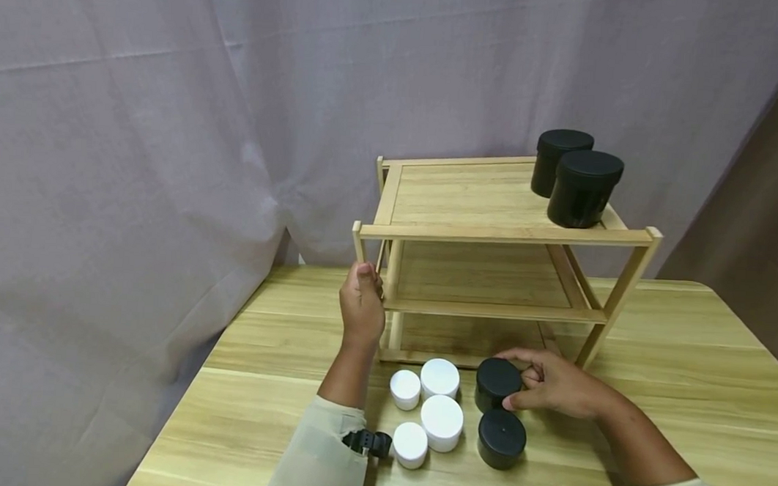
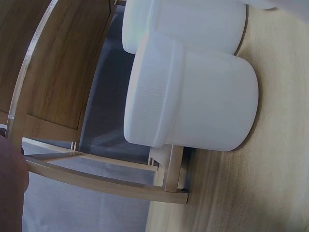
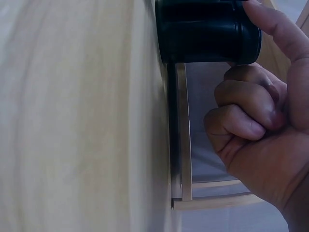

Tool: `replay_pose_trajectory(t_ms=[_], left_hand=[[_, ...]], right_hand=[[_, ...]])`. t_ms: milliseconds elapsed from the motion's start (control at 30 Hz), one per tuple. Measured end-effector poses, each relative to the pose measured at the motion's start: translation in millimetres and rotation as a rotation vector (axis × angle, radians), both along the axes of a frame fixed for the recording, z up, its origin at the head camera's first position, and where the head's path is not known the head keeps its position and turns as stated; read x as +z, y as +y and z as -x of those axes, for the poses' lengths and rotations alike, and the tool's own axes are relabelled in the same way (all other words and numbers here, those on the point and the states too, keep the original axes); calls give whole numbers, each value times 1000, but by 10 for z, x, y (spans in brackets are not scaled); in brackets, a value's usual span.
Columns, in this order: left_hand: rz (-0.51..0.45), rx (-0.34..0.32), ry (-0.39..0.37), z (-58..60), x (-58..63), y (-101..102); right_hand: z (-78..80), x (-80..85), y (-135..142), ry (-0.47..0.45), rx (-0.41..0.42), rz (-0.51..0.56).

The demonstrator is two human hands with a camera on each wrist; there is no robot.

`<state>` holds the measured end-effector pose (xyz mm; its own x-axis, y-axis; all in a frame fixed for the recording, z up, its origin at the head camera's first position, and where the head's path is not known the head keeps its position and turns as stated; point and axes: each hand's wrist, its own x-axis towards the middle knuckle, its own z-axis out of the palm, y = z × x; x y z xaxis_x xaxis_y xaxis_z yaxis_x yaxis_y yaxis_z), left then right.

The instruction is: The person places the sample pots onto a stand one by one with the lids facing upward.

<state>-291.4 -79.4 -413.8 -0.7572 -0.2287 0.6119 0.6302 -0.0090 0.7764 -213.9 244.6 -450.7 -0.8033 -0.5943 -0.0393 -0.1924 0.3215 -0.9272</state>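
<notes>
My left hand (image 1: 363,304) grips the front left post of a wooden three-tier shelf rack (image 1: 495,235). In the left wrist view only part of that hand shows, at the rack's frame. With thumb and index finger my right hand (image 1: 556,384) pinches a lidded black jar (image 1: 497,381) in front of the rack's bottom tier; its other fingers curl into the palm. In the right wrist view this jar (image 3: 207,34) stands upright close against the tabletop. Right in front of it is a second black jar (image 1: 501,440). Several white jars (image 1: 441,420) stand to the left, between my forearms.
Two larger black jars (image 1: 586,187) stand on the right end of the rack's top tier. The rack rests on a wood-grain table (image 1: 242,404). Behind hangs a grey curtain (image 1: 169,151), and a brown surface (image 1: 753,218) rises at the right.
</notes>
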Motion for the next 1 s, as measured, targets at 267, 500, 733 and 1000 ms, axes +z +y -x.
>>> replay_pose_trajectory(t_ms=[267, 500, 733, 1000], left_hand=[[8, -4, 27, 15, -12, 0], [18, -3, 33, 8, -3, -19], [-6, 1, 17, 2, -4, -28], [12, -2, 40, 29, -16, -7]], right_hand=[[-11, 23, -6, -6, -6, -7], [-17, 33, -25, 24, -15, -29], [-22, 44, -51, 54, -16, -40], [-50, 64, -53, 74, -51, -52]])
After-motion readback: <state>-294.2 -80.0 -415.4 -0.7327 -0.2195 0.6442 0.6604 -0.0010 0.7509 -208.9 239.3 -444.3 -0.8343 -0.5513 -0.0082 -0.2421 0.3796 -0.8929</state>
